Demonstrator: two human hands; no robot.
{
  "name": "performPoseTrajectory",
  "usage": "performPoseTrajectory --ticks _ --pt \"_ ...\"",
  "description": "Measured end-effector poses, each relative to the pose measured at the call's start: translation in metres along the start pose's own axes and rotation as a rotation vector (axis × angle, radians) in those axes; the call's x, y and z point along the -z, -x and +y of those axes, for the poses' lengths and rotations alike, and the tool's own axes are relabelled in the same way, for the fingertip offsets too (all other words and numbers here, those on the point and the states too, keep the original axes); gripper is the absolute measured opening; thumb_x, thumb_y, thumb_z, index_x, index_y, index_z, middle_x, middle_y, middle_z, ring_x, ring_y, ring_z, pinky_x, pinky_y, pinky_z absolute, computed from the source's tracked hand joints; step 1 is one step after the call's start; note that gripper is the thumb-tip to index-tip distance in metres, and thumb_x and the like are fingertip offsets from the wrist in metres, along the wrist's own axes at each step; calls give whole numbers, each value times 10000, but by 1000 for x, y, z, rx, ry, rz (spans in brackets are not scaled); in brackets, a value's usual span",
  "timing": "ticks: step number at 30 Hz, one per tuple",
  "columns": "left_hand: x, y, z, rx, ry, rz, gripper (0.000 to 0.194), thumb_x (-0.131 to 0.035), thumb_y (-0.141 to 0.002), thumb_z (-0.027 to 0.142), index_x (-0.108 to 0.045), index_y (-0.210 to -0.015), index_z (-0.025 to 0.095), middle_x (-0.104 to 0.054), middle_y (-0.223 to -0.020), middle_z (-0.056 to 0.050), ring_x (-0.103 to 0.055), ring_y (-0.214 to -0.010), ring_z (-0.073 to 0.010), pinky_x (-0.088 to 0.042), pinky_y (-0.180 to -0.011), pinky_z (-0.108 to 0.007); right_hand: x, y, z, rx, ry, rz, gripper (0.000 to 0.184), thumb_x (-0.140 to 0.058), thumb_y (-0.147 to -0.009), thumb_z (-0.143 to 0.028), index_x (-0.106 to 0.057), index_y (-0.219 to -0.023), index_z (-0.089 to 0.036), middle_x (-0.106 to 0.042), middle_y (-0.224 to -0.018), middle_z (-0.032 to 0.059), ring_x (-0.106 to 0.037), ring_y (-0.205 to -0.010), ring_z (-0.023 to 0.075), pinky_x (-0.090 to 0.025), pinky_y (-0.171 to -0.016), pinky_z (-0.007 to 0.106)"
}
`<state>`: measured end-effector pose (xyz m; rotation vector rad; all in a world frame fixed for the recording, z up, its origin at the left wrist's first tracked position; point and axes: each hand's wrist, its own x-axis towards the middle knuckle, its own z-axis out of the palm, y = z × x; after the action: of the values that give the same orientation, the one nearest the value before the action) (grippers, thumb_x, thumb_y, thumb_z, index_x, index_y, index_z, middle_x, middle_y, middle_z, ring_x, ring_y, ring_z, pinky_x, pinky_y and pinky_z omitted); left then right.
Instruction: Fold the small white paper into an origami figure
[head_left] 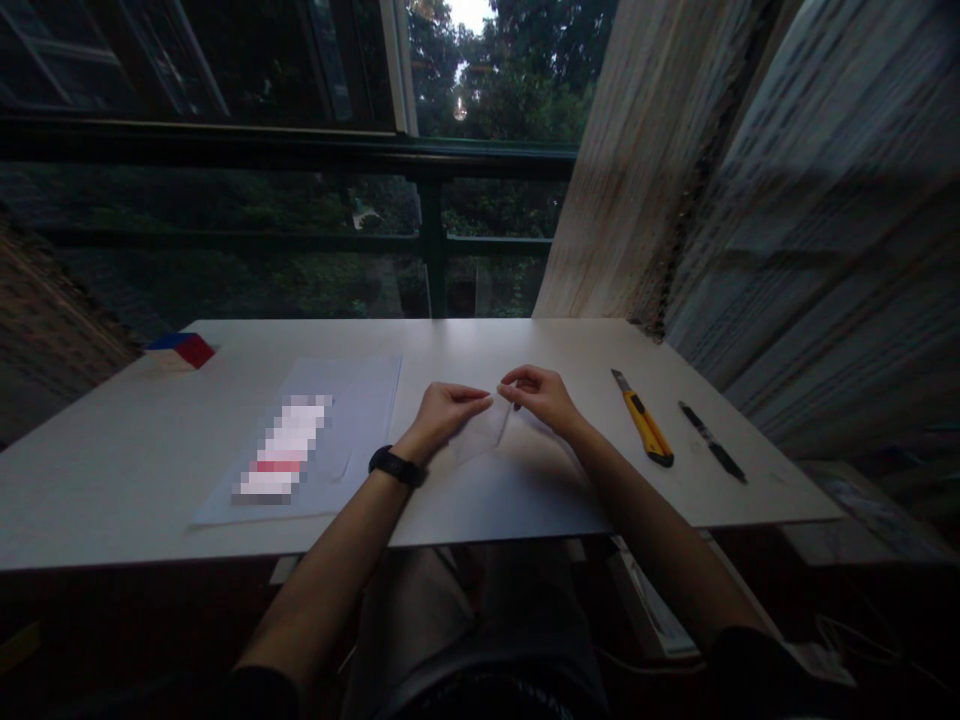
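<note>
Near the middle of the white table, my left hand (452,408) and my right hand (541,396) meet at a small, thin, pale translucent sheet (484,430). Finger and thumb of the left hand pinch its upper edge. My right hand pinches the upper right corner, its fingertips almost touching the left ones. The sheet hangs tilted just over the tabletop; whether it is film or paper I cannot tell. On my left wrist sits a black band (396,466).
White paper sheets (367,400) lie on the table (97,480) at left, with a blurred-out item (285,450) on them. A coloured cube (182,350) stands at the far left. Rightward lie a yellow box cutter (643,420) and a black pen (712,442). Behind are a window and curtain (622,170).
</note>
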<state>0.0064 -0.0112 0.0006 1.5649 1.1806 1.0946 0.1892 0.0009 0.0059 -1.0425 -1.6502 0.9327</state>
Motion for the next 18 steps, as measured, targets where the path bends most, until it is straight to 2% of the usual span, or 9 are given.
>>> performPoseTrajectory --ticks 3,11,18 --pt "0 1 1 -43 -7 8 341 -702 -642 357 -714 -893 127 -710 -859 -114 -642 -767 -203 -480 -705 -304 3 -2 1 -103 -226 13 364 -735 -548 -457 -613 -710 -154 -603 -602 9 -556 -531 125 -481 -513 275" --pt "-3 3 -3 -341 -232 81 228 -604 -760 318 -714 -912 188 -707 -870 -80 -637 -780 -180 -466 -713 -280 -3 -1 5 -208 -395 74 378 -758 -549 -426 -652 -781 -146 -654 -696 32 -605 -610 135 -541 -606 298" --pt "-6 4 -3 -383 -259 119 222 -583 -784 294 -702 -946 201 -703 -868 -64 -636 -782 -167 -474 -703 -263 -6 -2 3 -222 -493 45 345 -758 -553 -407 -660 -755 -145 -652 -676 22 -602 -606 131 -521 -607 279"
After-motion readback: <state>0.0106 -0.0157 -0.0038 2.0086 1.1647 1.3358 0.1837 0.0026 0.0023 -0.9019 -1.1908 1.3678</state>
